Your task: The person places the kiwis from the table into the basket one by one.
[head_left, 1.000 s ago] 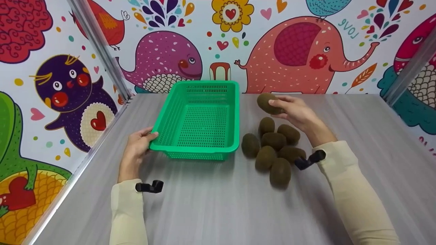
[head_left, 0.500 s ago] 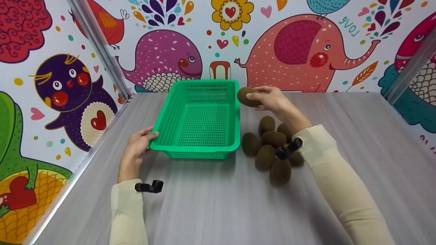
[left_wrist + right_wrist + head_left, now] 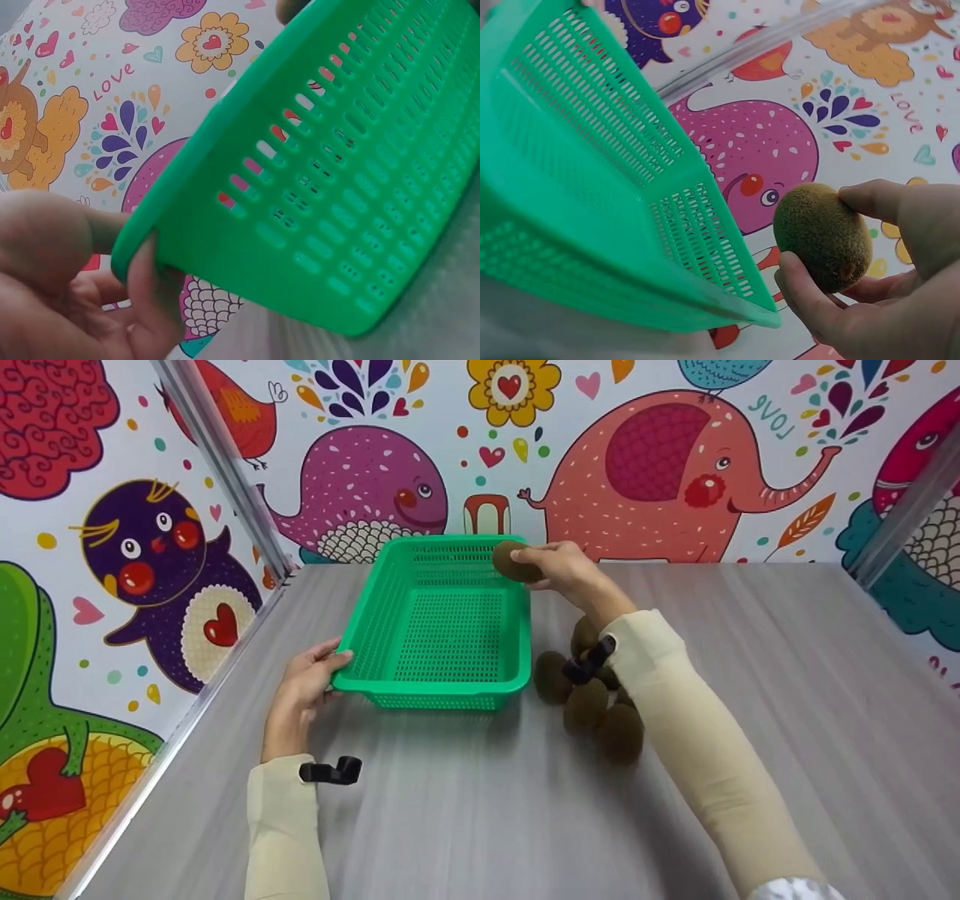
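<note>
A green perforated plastic basket (image 3: pixel 431 688) stands on the grey table, with nothing lying in it. My left hand (image 3: pixel 306 679) grips its near left corner, thumb over the rim and fingers beneath, as the left wrist view also shows at the basket's rim (image 3: pixel 176 172). Between thumb and fingers my right hand (image 3: pixel 568 570) holds a brown fuzzy kiwi (image 3: pixel 512 561), up at the basket's far right corner. In the right wrist view this kiwi (image 3: pixel 821 236) is pinched beside the outer wall. Several more kiwis (image 3: pixel 586 706) lie clustered right of the basket, partly hidden by the right forearm.
Cartoon-printed panels (image 3: pixel 360 487) close off the back and left sides of the table (image 3: pixel 450 802). Metal corner posts (image 3: pixel 225 465) rise where panels meet. A black camera mount (image 3: pixel 330 771) sticks out from each sleeve cuff.
My right hand has carried the kiwi leftward, from above the cluster's far end to the basket's far right rim. The left hand and basket have stayed put.
</note>
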Available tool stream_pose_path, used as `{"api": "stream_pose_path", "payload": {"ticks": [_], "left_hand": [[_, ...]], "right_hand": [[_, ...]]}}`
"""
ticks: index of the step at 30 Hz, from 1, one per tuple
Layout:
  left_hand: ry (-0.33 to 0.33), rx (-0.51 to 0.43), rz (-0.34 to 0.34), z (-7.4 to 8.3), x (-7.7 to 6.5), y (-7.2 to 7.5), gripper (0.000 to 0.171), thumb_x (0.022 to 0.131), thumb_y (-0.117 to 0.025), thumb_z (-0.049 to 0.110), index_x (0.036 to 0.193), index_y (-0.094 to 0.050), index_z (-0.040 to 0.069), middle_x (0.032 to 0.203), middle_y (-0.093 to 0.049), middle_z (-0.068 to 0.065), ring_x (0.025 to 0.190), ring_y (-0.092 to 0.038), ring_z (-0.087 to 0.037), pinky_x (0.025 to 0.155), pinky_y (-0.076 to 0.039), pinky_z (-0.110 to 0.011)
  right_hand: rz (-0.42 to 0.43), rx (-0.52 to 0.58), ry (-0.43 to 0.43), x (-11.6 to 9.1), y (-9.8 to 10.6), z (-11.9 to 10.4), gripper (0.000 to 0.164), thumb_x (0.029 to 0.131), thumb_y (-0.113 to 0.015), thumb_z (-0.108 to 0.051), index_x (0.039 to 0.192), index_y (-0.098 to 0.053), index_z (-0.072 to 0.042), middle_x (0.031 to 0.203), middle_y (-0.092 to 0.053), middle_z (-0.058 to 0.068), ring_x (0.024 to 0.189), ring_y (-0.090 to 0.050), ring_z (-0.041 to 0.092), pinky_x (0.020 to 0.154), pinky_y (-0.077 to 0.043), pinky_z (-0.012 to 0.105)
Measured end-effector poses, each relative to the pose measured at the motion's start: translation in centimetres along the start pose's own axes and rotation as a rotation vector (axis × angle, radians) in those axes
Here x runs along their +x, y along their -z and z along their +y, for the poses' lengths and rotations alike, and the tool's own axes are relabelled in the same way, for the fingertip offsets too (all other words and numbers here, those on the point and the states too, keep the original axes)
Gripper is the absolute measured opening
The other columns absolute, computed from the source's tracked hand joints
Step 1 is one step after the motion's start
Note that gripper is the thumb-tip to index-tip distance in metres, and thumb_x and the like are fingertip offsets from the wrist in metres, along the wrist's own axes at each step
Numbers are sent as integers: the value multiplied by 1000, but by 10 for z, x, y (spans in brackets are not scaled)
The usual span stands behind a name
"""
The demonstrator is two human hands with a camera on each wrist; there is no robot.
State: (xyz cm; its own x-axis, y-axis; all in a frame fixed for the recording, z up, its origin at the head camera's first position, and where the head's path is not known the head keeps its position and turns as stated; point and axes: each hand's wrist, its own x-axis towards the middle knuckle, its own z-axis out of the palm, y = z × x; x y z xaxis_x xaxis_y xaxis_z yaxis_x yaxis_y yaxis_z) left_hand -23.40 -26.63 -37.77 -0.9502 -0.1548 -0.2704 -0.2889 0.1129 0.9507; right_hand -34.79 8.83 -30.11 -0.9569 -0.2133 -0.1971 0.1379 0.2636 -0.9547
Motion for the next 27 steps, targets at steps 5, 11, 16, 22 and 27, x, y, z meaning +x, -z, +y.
{"api": "stream_pose_path", "payload": {"ticks": [5, 11, 16, 22, 27], "left_hand": [[4, 25, 6, 0, -2, 2, 58, 104, -55, 22, 157, -34, 12, 116, -53, 3, 68, -59, -1, 58, -50, -17], [1, 19, 6, 0, -2, 1, 58, 104, -56, 22, 157, -35, 13, 117, -54, 1, 63, -56, 0, 54, -46, -16], [0, 7, 3, -1, -1, 1, 59, 103, -57, 22, 157, -34, 14, 115, -53, 1, 60, -55, 0, 53, -45, -16], [8, 13, 0, 0, 0, -1, 60, 103, -57, 21, 157, -34, 13, 118, -53, 2, 63, -58, 0, 56, -49, -17], [8, 19, -13, 3, 0, -2, 60, 103, -57, 21, 158, -32, 13, 124, -52, -1, 64, -59, 0, 57, -50, -18]], "right_hand": [[-42, 197, -45, 14, -12, 1, 50, 99, -64, -27, 139, -49, 0, 142, -48, 13, 131, -50, 26, 107, -50, 38], [-18, 439, -87, 27, -28, 2, 57, 99, -64, -20, 147, -41, -2, 151, -40, 15, 139, -45, 29, 107, -50, 41], [17, 496, -130, 34, -39, 5, 57, 98, -66, -22, 148, -43, -5, 150, -42, 14, 138, -47, 27, 105, -52, 39], [45, 546, -164, 41, -50, 12, 56, 99, -65, -20, 148, -41, -6, 149, -41, 14, 136, -48, 28, 104, -53, 38], [32, 579, -183, 47, -58, 17, 56, 101, -60, -17, 151, -36, -6, 153, -35, 15, 141, -42, 29, 109, -49, 41]]}}
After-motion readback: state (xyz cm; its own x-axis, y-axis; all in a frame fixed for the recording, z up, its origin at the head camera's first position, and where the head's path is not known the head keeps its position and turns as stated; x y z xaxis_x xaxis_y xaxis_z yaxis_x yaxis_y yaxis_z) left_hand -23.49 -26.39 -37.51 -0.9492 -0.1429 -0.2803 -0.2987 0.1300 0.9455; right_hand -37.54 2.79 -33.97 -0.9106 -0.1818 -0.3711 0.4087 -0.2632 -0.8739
